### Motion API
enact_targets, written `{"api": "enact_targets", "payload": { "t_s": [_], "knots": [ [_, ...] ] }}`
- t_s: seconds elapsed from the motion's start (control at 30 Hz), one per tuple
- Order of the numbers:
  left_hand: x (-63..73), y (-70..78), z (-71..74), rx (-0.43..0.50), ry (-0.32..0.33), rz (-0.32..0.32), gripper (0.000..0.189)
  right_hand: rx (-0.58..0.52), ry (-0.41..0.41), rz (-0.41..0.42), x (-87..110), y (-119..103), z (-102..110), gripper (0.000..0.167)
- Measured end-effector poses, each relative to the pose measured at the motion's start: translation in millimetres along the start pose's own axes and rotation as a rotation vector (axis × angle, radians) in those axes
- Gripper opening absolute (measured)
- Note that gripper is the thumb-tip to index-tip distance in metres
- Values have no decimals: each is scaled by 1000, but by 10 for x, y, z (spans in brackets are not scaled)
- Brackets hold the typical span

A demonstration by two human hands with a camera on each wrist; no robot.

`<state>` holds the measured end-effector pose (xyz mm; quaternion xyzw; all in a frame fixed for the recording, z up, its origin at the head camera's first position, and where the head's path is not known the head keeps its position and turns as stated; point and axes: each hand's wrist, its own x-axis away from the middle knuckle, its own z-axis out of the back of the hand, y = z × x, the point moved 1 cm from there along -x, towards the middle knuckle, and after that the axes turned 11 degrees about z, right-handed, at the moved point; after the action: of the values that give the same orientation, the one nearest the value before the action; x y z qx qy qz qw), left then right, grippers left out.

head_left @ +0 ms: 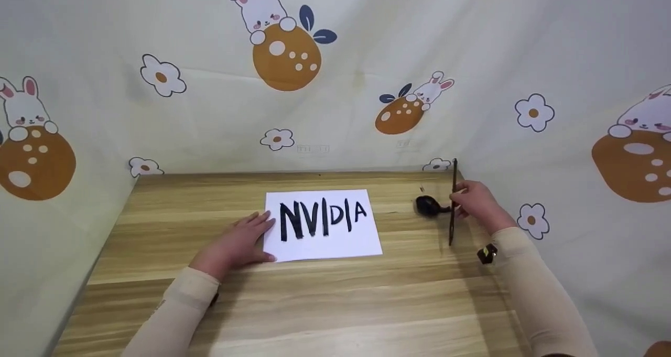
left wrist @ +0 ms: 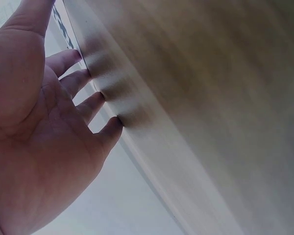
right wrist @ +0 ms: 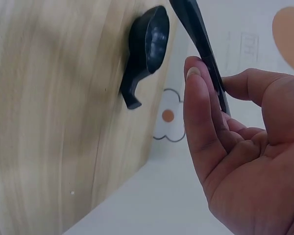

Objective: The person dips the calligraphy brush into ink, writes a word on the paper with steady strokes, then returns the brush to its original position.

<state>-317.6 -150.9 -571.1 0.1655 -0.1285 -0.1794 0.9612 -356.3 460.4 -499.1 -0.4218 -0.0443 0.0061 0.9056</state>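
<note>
A white paper sheet (head_left: 335, 246) with NVIDIA in thick black letters lies on the wooden table (head_left: 335, 304). My left hand (head_left: 236, 247) rests at its left edge, fingers spread and fairly straight, fingertips and thumb on the paper's margin. In the left wrist view, the fingertips of that hand (left wrist: 44, 122) press down on the surface. At the right, my right hand (head_left: 479, 205) pinches a slim dark writing brush (head_left: 453, 205) between thumb and fingers, nearly upright. Beside the brush sits a small black ladle-shaped ink dish (head_left: 427, 205), its short handle turned toward the hand.
A pale cloth (head_left: 209, 110) printed with rabbits, oranges and flowers hangs behind the table and on both sides. Its right side comes close to the right forearm. A small dark mark (head_left: 422, 188) shows on the table behind the dish.
</note>
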Motion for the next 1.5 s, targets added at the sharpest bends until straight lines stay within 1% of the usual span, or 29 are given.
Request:
{"api": "enact_targets", "payload": {
  "t_s": [0.1,0.27,0.37,0.57,0.63,0.73,0.83,0.9,0.97,1.07,1.2,1.4,1.5],
  "knots": [
    [2,7,9,-5,-3,1,101,28,-3,1,-15,18,36,48],
    [5,25,30,3,4,-6,100,69,-2,6,-81,60,43,44],
    [16,26,43,9,7,-11,101,82,-2,-1,-149,86,0,41],
    [37,-25,26,5,-14,19,102,128,-25,2,-302,76,-144,37],
    [40,-42,23,7,-15,16,103,154,-30,13,-333,64,-175,37],
    [39,-60,17,1,-11,13,103,197,-28,13,-378,67,-213,30],
    [24,-64,5,-11,-7,13,104,244,-31,9,-427,92,-232,19],
    [18,-57,1,-12,-8,16,104,268,-34,-13,-467,127,-246,14],
    [24,-43,8,-3,-11,20,103,287,-37,-28,-501,166,-257,14],
    [45,-17,28,7,-2,11,102,321,-40,-28,-537,228,-267,20],
    [52,11,47,6,9,-5,101,359,-39,-7,-546,262,-253,25],
    [36,37,50,11,-4,0,101,384,-23,-7,-557,266,-221,20],
    [29,43,47,14,-5,-3,102,371,-10,-23,-565,271,-206,18]
  ]
}}
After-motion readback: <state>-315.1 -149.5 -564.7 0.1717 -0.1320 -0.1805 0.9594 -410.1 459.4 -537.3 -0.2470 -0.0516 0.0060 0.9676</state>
